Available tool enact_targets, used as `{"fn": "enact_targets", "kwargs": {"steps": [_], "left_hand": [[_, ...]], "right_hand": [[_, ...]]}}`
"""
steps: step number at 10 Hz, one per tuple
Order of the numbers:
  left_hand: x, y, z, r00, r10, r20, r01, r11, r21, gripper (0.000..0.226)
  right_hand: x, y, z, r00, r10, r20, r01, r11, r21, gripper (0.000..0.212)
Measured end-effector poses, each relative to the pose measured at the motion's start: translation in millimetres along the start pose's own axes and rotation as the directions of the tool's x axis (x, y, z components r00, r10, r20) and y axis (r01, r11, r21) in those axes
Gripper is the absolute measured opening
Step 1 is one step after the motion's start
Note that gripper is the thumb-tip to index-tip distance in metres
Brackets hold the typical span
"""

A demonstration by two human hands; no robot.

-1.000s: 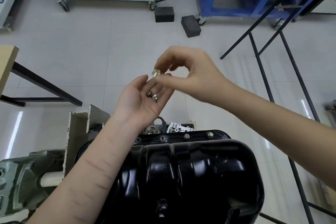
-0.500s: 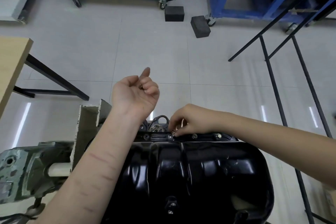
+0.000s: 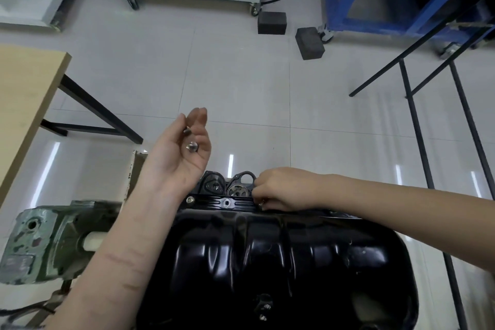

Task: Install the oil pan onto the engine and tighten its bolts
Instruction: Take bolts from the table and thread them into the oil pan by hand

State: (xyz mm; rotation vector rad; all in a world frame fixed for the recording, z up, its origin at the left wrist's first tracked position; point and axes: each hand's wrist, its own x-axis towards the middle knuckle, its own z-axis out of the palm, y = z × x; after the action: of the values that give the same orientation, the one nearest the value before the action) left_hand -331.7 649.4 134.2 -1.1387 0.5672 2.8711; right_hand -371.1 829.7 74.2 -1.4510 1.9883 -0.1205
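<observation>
Starting a bolt [image 3: 261, 203] by hand at the far flange of the pan [image 3: 281, 262], which sits on the engine, the right hand [image 3: 278, 191] pinches it; next comes threading it straight. The left hand [image 3: 184, 153], cupped loosely, carries two spare bolts [image 3: 191, 147]. One seated bolt [image 3: 190, 199] shows, beside one empty hole [image 3: 226, 202].

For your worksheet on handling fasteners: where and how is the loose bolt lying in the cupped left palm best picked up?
Probably pinch the bolt by its wide flanged head, coming from above with the right hand. The left hand faces palm up, its fingers curl along the far side, and the head faces up.
</observation>
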Motion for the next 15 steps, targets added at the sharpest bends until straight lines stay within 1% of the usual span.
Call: {"fn": "enact_targets", "kwargs": {"steps": [1,3,5,6,7,8,10,12,13,14,15], "left_hand": [[-1,-4,-4,0.999,-0.002,-0.032,0.003,0.999,0.032,0.032],[-2,-6,-9,0.998,-0.005,-0.061,0.005,1.0,0.006,0.038],[1,-8,-10,0.997,-0.016,-0.074,0.017,1.0,0.018,0.041],[1,-8,-10,0.997,-0.018,-0.069,0.019,1.0,0.016,0.041],[1,-8,-11,0.998,-0.022,-0.067,0.023,0.999,0.023,0.041],[1,-9,-10,0.997,-0.027,-0.066,0.029,0.999,0.028,0.04],[1,-8,-11,0.997,-0.036,-0.062,0.038,0.999,0.027,0.04],[0,-9,-10,0.997,-0.051,-0.063,0.053,0.998,0.03,0.04],[1,-9,-10,0.996,-0.056,-0.063,0.058,0.998,0.029,0.041],[1,-8,-10,0.996,-0.061,-0.062,0.062,0.998,0.018,0.04],[0,-9,-11,0.996,-0.064,-0.064,0.065,0.998,0.02,0.04]], "right_hand": [[2,0,2,0.999,-0.034,0.013,0.035,0.999,-0.029,0.019],[1,2,4,0.998,-0.051,-0.021,0.048,0.99,-0.13,0.021],[3,-1,0,0.996,-0.083,0.033,0.088,0.968,-0.234,0.024],[6,-5,0,0.995,-0.076,0.059,0.091,0.941,-0.325,0.025],[9,-7,1,0.995,-0.07,0.072,0.092,0.922,-0.377,0.027],[8,-5,2,0.995,-0.079,0.053,0.093,0.939,-0.332,0.027],[7,-6,-4,0.993,-0.075,0.094,0.099,0.953,-0.287,0.024],[9,-10,-4,0.992,-0.022,0.123,0.065,0.931,-0.359,0.023],[7,-10,-3,0.994,-0.046,0.103,0.079,0.934,-0.348,0.024],[7,-10,-3,0.99,-0.063,0.122,0.1,0.941,-0.323,0.026],[9,-10,-5,0.987,-0.041,0.153,0.087,0.948,-0.306,0.024]]}}
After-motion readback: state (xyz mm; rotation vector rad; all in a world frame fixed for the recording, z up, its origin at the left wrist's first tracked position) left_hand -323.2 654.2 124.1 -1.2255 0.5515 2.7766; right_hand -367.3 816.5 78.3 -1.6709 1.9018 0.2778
